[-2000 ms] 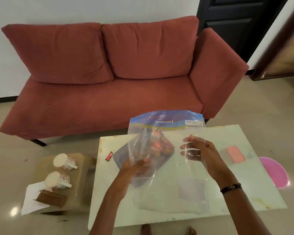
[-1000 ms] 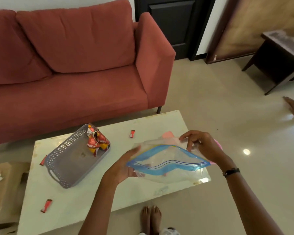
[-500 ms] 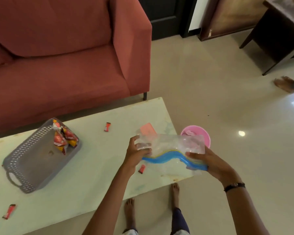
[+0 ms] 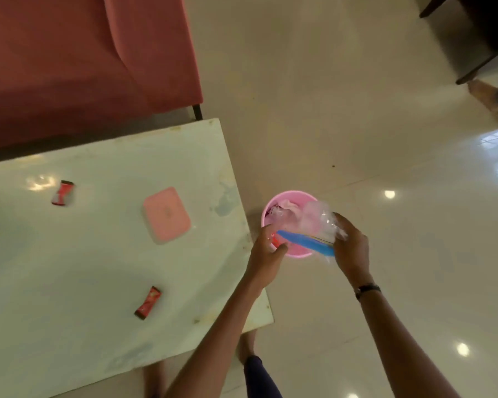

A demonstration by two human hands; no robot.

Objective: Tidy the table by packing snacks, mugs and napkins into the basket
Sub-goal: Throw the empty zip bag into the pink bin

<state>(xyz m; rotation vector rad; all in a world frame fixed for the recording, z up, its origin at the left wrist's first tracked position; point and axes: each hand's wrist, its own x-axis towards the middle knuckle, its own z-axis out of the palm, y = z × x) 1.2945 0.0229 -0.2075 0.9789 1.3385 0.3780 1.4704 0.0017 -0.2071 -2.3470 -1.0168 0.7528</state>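
Note:
Both hands hold a clear zip bag [image 4: 314, 225] with a blue seal strip over a pink bin [image 4: 296, 253] on the floor beside the table. My left hand [image 4: 266, 254] pinches the bag's left end; something small and red shows at its fingers. My right hand [image 4: 350, 248] grips the bag's right end. Two red snack wrappers lie on the white table [image 4: 69, 268]: one [image 4: 147, 303] near the front, one [image 4: 62, 193] farther back. A pink napkin pack [image 4: 166, 215] lies between them. The basket is almost out of frame at the left edge.
A red sofa [image 4: 84, 58] stands behind the table. The bin holds crumpled plastic and pink material. Dark furniture legs [image 4: 472, 73] and another person's foot [image 4: 489, 96] are at the upper right. My feet show below the table's front edge.
The view has swung right and down. Both hands carried the zip bag from above the table's right end to over the pink bin. The basket has slid out of view.

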